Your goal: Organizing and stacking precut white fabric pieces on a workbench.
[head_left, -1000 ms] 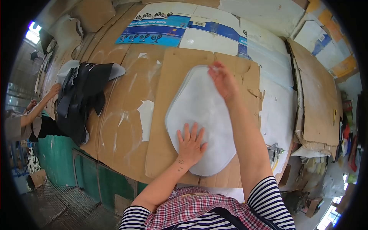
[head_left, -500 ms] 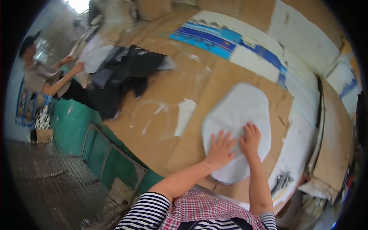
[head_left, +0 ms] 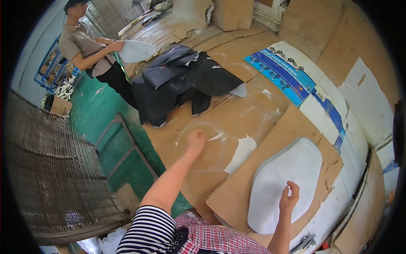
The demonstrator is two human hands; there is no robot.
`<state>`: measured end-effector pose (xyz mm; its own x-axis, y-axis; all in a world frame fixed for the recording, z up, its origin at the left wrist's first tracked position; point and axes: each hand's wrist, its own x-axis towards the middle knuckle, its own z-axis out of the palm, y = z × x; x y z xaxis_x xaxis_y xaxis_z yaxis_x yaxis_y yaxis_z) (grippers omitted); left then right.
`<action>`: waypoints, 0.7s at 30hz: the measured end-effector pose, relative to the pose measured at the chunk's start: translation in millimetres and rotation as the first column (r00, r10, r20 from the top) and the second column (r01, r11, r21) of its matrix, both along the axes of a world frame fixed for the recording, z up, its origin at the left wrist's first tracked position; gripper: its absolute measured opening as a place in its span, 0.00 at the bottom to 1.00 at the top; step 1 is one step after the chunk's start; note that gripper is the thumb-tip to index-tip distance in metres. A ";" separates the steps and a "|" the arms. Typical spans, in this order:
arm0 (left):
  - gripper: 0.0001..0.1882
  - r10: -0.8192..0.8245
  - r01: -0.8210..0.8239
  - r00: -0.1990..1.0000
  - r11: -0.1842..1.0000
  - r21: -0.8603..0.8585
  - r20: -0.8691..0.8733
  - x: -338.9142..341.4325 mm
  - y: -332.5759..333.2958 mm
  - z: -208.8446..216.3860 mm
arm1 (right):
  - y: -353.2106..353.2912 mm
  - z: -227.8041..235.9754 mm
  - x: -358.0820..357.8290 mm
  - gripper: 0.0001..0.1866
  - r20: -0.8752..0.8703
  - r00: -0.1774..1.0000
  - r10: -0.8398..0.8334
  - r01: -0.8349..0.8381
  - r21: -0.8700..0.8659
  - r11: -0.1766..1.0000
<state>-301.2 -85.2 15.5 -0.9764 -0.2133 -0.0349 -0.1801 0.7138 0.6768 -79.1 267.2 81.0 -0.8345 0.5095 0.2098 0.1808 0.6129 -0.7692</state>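
A stack of pale grey, rounded, elongated sheets [head_left: 270, 182] lies on a piece of brown cardboard [head_left: 237, 192] at the right. Over its right part is my right hand [head_left: 290, 198], thumb and forefinger apart, holding nothing that I can see. Whether it touches the top sheet I cannot tell. My left hand [head_left: 197, 143] is stretched out above the cardboard-covered table, short of a heap of black and dark grey cut pieces [head_left: 169, 86]. Motion smears its fingers. Some pieces in the heap show pale undersides.
Across the table at the far left, a person [head_left: 84, 46] holds a pale sheet [head_left: 137, 51]. A blue and white printed carton panel [head_left: 281, 72] lies towards the back right. Near the lower right edge is a metal tool [head_left: 303, 243]. A wire rack [head_left: 63, 169] stands at left.
My left hand has lifted off the pale stack and moved left towards the dark heap. My right hand stays over the stack, its fingers now raised and curled. The view has turned left.
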 end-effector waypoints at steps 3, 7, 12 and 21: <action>0.09 0.262 -0.260 0.965 0.946 0.191 0.018 -52.8 -52.6 -12.8 | -24.5 -0.4 -32.7 0.09 -0.014 0.998 0.057 -0.058 -0.096 0.994; 0.07 0.374 -0.354 0.920 0.921 0.164 -0.116 -95.5 -61.0 -5.5 | -32.3 -11.1 -62.2 0.07 0.049 0.992 0.115 -0.104 -0.181 0.978; 0.06 0.225 -0.187 0.885 0.973 0.133 -0.408 -126.0 -73.8 40.6 | -46.4 -23.8 -82.0 0.06 0.082 0.987 0.140 -0.121 -0.202 0.972; 0.17 -0.136 -0.190 0.757 0.890 -0.414 -0.640 -225.7 -124.7 105.0 | -50.1 -32.9 -99.7 0.05 0.173 0.980 0.097 -0.062 -0.197 0.978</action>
<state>-526.9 -209.9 120.5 -0.7201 -0.0720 0.6902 0.1520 0.9541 0.2581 -178.8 217.2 48.1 -0.8891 0.4558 -0.0426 0.2843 0.4770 -0.8317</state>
